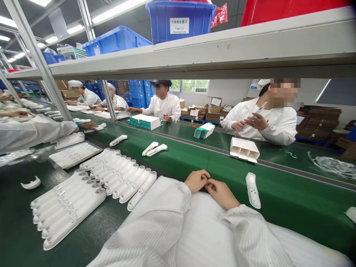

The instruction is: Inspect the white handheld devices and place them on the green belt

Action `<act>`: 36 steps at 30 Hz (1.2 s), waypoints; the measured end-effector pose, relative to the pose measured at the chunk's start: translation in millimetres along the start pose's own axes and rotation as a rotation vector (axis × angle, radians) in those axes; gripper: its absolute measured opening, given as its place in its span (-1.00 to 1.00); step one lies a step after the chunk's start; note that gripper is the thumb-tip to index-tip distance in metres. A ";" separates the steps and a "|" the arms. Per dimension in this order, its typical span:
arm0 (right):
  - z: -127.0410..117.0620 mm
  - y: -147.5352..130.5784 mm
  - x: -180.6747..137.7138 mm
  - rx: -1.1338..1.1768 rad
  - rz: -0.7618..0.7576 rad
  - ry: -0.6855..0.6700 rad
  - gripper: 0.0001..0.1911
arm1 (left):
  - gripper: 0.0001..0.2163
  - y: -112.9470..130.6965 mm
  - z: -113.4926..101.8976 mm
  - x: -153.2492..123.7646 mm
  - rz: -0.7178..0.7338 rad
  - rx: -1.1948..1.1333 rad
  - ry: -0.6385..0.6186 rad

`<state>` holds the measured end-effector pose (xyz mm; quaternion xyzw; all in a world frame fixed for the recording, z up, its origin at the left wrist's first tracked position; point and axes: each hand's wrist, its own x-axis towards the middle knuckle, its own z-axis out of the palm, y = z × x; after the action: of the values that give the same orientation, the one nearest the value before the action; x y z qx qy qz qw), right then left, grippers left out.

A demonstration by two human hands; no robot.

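White shell (253, 190) lies on green belt (191, 152), approx. 3 o'clock of R hand (222, 193). R hand & L hand (196, 181) tog., fingertips touching; can't tell if anything's btwn. Wht shell pair (157, 150) ~10 o'clock, divided carton (244, 144) ~1:30 w/ co-worker (280, 124) beyond; rows of wht shells (119, 175) on bench (108, 216) ~9.

Bright ceiling lights (119, 12), daylit window (190, 85), soft sheen on dark tabletop (111, 222), wide-angle stretch toward edges
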<state>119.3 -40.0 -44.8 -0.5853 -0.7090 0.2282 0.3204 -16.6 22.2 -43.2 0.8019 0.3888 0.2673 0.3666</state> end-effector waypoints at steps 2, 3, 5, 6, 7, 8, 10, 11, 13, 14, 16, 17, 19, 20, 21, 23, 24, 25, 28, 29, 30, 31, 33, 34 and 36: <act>0.5 0.9 0.3 0.002 0.002 0.001 -0.83 | -0.74 0.1 -0.1 -0.1 0.001 0.003 -0.001; 0.7 1.4 0.4 0.003 0.004 -0.002 -0.83 | -0.74 0.2 0.0 0.0 0.001 0.004 -0.001; 1.0 2.0 0.4 0.009 0.007 -0.005 -0.84 | -0.74 0.3 0.1 0.0 0.002 0.005 -0.001; 1.0 2.2 0.3 0.013 0.008 -0.004 -0.84 | -0.73 0.5 0.2 0.1 0.002 0.006 0.001; 1.0 2.2 0.2 0.016 0.009 -0.001 -0.84 | -0.73 0.7 0.2 0.1 0.003 0.007 0.001; 0.9 2.1 0.1 0.017 0.010 0.001 -0.83 | -0.73 1.0 0.2 0.0 0.003 0.009 0.002; 0.7 1.8 -0.1 0.014 0.012 -0.001 -0.83 | -0.73 1.8 0.2 -0.1 0.003 0.014 0.000; 0.6 1.7 -0.1 0.011 0.015 -0.004 -0.83 | -0.73 2.1 0.2 -0.3 0.002 0.017 -0.001; 0.4 1.5 0.0 0.007 0.018 -0.015 -0.83 | -0.73 2.2 0.2 -0.4 -0.003 0.021 -0.006; 0.2 1.4 0.1 0.008 0.018 -0.019 -0.83 | -0.73 2.1 0.3 -0.5 -0.005 0.022 -0.007; 0.0 1.2 0.1 0.012 0.015 -0.018 -0.83 | -0.72 1.3 0.6 -0.3 -0.006 0.023 -0.010; -0.2 0.9 0.1 0.013 0.014 -0.017 -0.84 | -0.72 0.8 0.8 -0.1 -0.005 0.026 -0.010; -0.7 0.0 0.0 0.009 0.018 -0.021 -0.83 | -0.72 0.1 0.9 0.3 -0.002 0.033 -0.011; -1.1 -0.6 -0.2 0.005 0.022 -0.026 -0.82 | -0.72 0.0 0.8 0.5 -0.001 0.037 -0.012; -1.4 -1.4 -0.3 0.001 0.025 -0.032 -0.82 | -0.72 0.1 0.6 0.5 0.000 0.040 -0.013; -2.2 -2.9 -0.7 -0.006 0.029 -0.042 -0.81 | -0.72 0.9 0.2 0.1 0.000 0.044 -0.013; -2.5 -3.5 -0.8 -0.010 0.032 -0.044 -0.81 | -0.72 1.5 0.1 -0.2 -0.002 0.046 -0.015; -2.6 -3.8 -0.9 -0.015 0.034 -0.046 -0.80 | -0.72 2.1 0.1 -0.5 -0.004 0.049 -0.017; -2.4 -3.5 -0.8 -0.030 0.033 -0.048 -0.80 | -0.72 2.6 0.3 -0.4 -0.011 0.061 -0.041; -2.1 -3.1 -0.7 -0.033 0.030 -0.049 -0.80 | -0.72 1.9 -0.1 0.3 -0.011 0.070 -0.048; -1.8 -2.5 -0.6 -0.034 0.027 -0.051 -0.80 | -0.72 0.5 -1.2 1.5 -0.010 0.085 -0.042; -1.6 -2.0 -0.4 -0.033 0.026 -0.052 -0.80 | -0.72 -1.4 -3.4 3.0 -0.010 0.105 -0.015; -1.4 -1.6 -0.4 -0.029 0.028 -0.053 -0.79 | -0.67 -7.1 -12.1 6.4 -0.027 0.165 0.121; -1.5 -1.8 -0.5 -0.025 0.032 -0.052 -0.78 | -0.63 -10.6 -19.0 8.0 -0.051 0.199 0.222; -2.0 -2.9 -1.1 -0.011 0.039 -0.047 -0.77 | -0.56 -18.5 -37.2 9.5 -0.134 0.263 0.438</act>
<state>118.9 -41.8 -41.6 -0.5952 -0.7061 0.2439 0.2960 -45.8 52.0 -34.7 0.7382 0.5424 0.3569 0.1830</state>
